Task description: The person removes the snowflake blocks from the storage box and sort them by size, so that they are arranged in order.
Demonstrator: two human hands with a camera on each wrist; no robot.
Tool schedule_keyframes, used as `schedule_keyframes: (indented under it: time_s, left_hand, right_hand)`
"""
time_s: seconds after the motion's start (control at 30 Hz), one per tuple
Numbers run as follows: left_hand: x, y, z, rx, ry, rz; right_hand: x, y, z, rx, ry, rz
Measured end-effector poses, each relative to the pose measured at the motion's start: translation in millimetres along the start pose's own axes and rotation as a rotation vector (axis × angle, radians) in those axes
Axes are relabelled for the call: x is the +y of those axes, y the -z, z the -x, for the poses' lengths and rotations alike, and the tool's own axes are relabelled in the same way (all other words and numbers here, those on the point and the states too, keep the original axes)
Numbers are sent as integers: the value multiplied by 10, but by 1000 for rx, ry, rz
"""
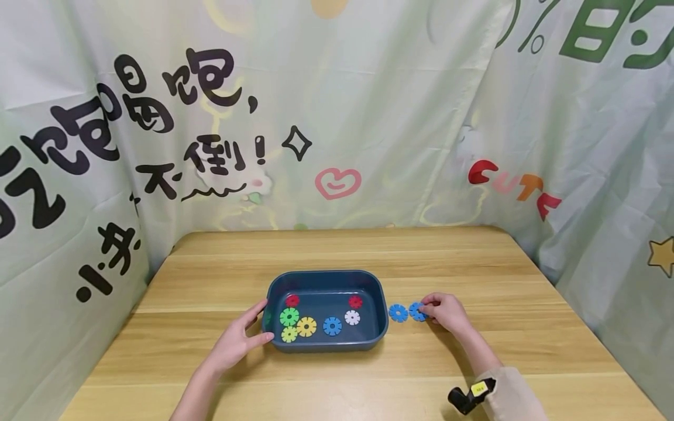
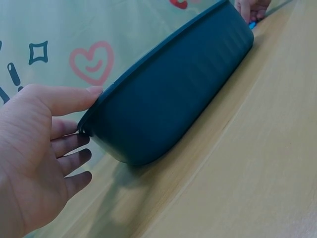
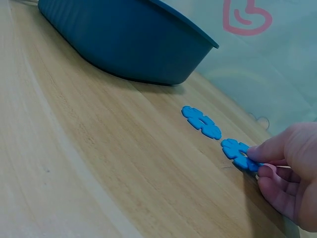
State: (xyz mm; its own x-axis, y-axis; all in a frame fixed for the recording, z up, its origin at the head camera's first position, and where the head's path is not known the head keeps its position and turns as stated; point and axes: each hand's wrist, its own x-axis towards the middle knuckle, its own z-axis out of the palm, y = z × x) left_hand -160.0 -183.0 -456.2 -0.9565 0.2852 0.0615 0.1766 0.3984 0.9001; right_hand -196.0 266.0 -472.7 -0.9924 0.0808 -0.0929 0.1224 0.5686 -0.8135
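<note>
A dark blue plastic basin (image 1: 326, 347) stands on the table. My left hand (image 1: 236, 338) touches its left end, fingers spread along the rim and thumb at the near corner; in the left wrist view the fingers look fairly straight. To the basin's right, my right hand (image 1: 447, 313) pinches a blue notched flower-shaped disc (image 3: 237, 152) between thumb and fingers. The disc lies flat or nearly so; whether it is lifted I cannot tell. Another blue notched disc (image 1: 398, 313) lies on the table between the held one and the basin, close to both.
Inside the basin lie several notched discs: a green one (image 1: 289, 317), a yellow one (image 1: 306, 327), a blue one (image 1: 332, 326), a white one (image 1: 352, 317) and red ones at the back. The wooden table (image 1: 447, 257) ends at a printed curtain (image 1: 389, 146) behind.
</note>
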Motion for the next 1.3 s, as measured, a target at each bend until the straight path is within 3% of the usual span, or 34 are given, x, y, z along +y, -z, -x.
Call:
schedule_keyframes:
  time_s: [0.5, 0.77, 1.0, 1.3]
  left_hand:
    - [-23, 10, 20, 3, 28, 2]
    - [-46, -1, 5, 18, 26, -26]
    - [-32, -4, -19, 9, 21, -35]
    - [-15, -3, -5, 2, 4, -61]
  right_hand:
    - [-3, -31, -7, 13, 24, 22]
    - [-43, 40, -22, -4, 3, -65]
    - [-268, 181, -76, -43, 50, -142]
    - [-718, 195, -121, -126, 156, -137]
